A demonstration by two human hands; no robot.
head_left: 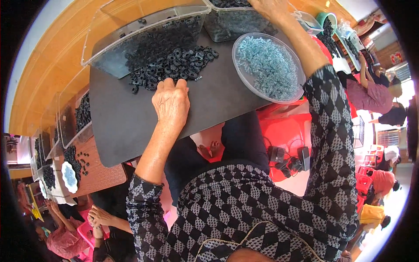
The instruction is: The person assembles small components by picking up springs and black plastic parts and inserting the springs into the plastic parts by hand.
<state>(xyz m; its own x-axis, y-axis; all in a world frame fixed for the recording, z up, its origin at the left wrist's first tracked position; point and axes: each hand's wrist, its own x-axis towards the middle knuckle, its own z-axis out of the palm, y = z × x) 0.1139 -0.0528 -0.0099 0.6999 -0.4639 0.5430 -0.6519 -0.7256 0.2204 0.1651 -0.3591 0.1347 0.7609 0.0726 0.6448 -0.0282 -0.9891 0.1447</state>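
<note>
My left hand [171, 99] is on the dark grey board, at the near edge of a heap of small black plastic parts [172, 65]. Its fingers are curled down, and what they hold, if anything, is hidden. A few tiny pale bits [198, 78] lie beside the heap, right of that hand. My right hand [271, 9] reaches to the far edge of the view, over the rim of a clear plastic bin [235, 26]. Its fingertips are cut off. Near my right forearm sits a round clear tub [239, 65] full of small shiny bluish pieces, perhaps springs.
A larger clear bin [144, 37] of black parts stands tipped behind the heap. The dark board [126, 118] spans my lap. More bins and a brown table [104, 177] are at left. A red stool [283, 131] holds black adapters [290, 159]. Other people sit on both sides.
</note>
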